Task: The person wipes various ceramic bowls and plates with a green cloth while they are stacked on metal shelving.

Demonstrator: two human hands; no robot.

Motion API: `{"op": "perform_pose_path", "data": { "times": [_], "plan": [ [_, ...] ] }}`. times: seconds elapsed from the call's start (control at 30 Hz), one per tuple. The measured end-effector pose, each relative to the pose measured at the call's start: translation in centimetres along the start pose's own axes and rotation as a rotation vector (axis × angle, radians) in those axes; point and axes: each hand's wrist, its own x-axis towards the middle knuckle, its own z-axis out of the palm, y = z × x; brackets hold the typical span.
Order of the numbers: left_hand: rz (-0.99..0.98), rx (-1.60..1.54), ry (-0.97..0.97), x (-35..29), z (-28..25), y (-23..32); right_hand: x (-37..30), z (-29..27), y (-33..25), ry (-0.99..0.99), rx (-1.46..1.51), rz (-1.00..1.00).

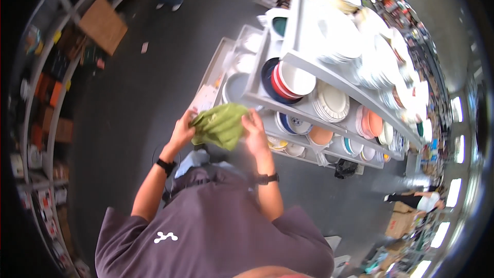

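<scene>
Crumpled olive-green cloth (pixel 220 125): I am watching it hanging beside the tiered grey shelving unit (pixel 303 63).
Bare left hand (pixel 182 129), bare right hand (pixel 254 131): both are pinching its opposite edges.
Grip: even tension is probably helping.

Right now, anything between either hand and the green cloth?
Nothing visible: the left hand grips the green cloth by its left side, the right hand by its right. The grey shelf rack stands beyond, not between.

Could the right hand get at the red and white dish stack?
Probably yes: the dish stack sits near the end of its grey shelf, nothing visibly blocking it, but the right hand is holding the green cloth.
</scene>
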Motion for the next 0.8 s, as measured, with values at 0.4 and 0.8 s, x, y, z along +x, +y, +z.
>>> {"op": "perform_pose_path", "data": {
  "times": [0.4, 0.8],
  "plan": [
    [-0.200, -0.308, -0.400, 1.4, 2.5, 8.4, -7.1, -15.7, 3.4, 0.345, -0.564, -0.204],
    [0.277, -0.059, -0.875, 2.8, 12.8, 15.0, -4.9, -11.8, 3.2, 0.040, -0.722, -0.273]
  ]
}}
